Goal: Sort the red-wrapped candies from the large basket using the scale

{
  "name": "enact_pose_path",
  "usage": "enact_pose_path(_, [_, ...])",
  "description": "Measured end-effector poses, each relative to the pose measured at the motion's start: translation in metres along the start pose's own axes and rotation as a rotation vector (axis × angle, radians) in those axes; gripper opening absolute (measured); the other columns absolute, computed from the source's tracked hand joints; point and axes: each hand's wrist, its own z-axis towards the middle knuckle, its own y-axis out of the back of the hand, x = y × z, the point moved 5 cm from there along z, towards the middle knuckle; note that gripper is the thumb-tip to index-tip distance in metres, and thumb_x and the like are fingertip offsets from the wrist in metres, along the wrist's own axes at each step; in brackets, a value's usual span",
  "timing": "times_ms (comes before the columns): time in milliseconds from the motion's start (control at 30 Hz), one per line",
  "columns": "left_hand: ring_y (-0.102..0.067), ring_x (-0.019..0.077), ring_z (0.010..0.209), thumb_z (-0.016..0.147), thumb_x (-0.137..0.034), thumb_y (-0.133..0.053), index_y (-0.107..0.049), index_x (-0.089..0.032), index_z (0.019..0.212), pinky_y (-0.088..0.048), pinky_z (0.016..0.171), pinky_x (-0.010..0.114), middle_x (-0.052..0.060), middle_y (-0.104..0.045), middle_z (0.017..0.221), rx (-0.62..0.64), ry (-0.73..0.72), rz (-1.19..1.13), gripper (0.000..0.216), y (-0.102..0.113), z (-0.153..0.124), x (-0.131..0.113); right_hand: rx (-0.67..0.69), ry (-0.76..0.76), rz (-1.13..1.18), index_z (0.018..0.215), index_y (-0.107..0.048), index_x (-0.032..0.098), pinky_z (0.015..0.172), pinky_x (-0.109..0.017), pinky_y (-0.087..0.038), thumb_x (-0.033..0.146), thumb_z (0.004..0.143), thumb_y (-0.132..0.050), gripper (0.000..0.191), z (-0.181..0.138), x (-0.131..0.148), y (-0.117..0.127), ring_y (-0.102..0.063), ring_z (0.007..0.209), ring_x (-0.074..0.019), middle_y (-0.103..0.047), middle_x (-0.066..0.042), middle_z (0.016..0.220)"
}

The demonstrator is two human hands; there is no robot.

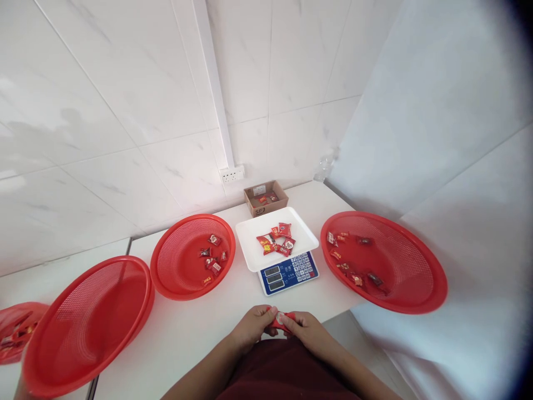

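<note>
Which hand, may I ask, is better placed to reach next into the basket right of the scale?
Probably the right hand: it is nearer that red basket, though it and the left hand hold a red packet.

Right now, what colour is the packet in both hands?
The packet is red with a whitish patch, per the head view.

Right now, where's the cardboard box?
In the middle of the head view, the cardboard box sits near the wall, just behind the white weighing tray, right of the wall socket.
</note>
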Motion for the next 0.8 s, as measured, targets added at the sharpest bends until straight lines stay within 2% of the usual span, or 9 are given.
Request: enact_pose_path(800, [-0.043, 0.01, 0.057, 0.069, -0.064, -0.051, -0.054, -0.014, 0.069, -0.031, 0.059, 0.024, -0.002, -0.049, 0.06, 0.005, -0.007, 0.012, 0.049, 0.0024, 0.0022, 0.0046, -0.004, 0.006, -0.029, 0.067, -0.064, 0.016, 0.058, -0.023, -0.032, 0.055, 0.081, -0.041, 0.048, 0.0012, 0.001, -0.0002, -0.042, 0.057, -0.0109, -0.053, 0.002, 0.057])
